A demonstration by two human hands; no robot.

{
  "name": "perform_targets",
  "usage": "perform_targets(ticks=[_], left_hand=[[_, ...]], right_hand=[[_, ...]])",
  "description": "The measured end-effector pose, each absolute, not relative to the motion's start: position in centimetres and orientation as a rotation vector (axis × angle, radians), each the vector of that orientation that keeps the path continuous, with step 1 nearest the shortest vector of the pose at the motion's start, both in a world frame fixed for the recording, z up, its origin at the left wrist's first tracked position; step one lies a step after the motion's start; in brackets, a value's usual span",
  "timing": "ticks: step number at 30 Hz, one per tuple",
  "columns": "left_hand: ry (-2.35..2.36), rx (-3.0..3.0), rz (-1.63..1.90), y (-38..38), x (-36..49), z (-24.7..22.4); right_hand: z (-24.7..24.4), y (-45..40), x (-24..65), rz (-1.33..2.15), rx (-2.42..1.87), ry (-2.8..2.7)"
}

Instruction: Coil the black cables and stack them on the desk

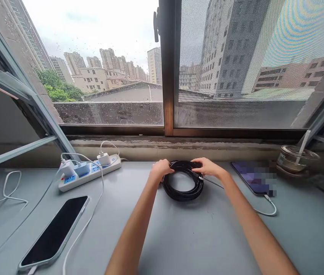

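Note:
A coil of black cable (182,196) lies on the grey table (179,240) near the window sill, its loops forming a ring with bare tabletop showing in the middle. My left hand (162,169) grips the coil's upper left side, fingers curled over the loops. On the upper right side, my right hand (206,167) has its thumb and fingers closed round the cable. A small light tie or connector part shows on the coil just below my right fingers.
A white power strip (90,173) with plugged-in chargers and a phone (55,233) are on the left, with white cords around them. Another phone (250,177) on a charging cord and a lidded cup with a straw (295,158) are on the right. The window (169,68) stands behind.

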State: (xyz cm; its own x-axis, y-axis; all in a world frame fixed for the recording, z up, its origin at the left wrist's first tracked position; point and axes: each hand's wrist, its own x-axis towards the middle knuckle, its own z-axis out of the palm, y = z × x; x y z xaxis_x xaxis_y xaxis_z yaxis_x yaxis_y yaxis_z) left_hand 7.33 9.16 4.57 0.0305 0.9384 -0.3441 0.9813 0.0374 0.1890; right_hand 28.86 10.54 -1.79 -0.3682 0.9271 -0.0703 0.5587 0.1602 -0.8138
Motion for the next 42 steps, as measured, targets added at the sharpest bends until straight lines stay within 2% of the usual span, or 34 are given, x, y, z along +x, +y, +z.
perform_targets(ticks=[6, 20, 28, 37, 42], left_hand=[[1.977, 1.960, -0.136, 8.5, 7.8, 5.2], [2.021, 1.947, -0.047, 10.1, 7.3, 3.1], [2.025, 2.067, 0.138, 10.9, 7.4, -0.3], [2.081, 2.177, 0.457, 10.7, 7.5, -1.4], [2.041, 2.163, 0.440, 10.9, 7.8, -1.8]], right_hand=[[-2.2, 10.8, 28.6, 0.841, -1.428, -2.015], [-4.8, 11.6, 27.5, 0.767, -1.395, -1.931], [-6.6, 11.5, 26.3, 0.617, -1.496, -1.679], [-6.8, 10.4, 26.5, 0.497, -1.638, -1.571], [-7.1, 10.7, 26.5, 0.471, -1.588, -1.579]])
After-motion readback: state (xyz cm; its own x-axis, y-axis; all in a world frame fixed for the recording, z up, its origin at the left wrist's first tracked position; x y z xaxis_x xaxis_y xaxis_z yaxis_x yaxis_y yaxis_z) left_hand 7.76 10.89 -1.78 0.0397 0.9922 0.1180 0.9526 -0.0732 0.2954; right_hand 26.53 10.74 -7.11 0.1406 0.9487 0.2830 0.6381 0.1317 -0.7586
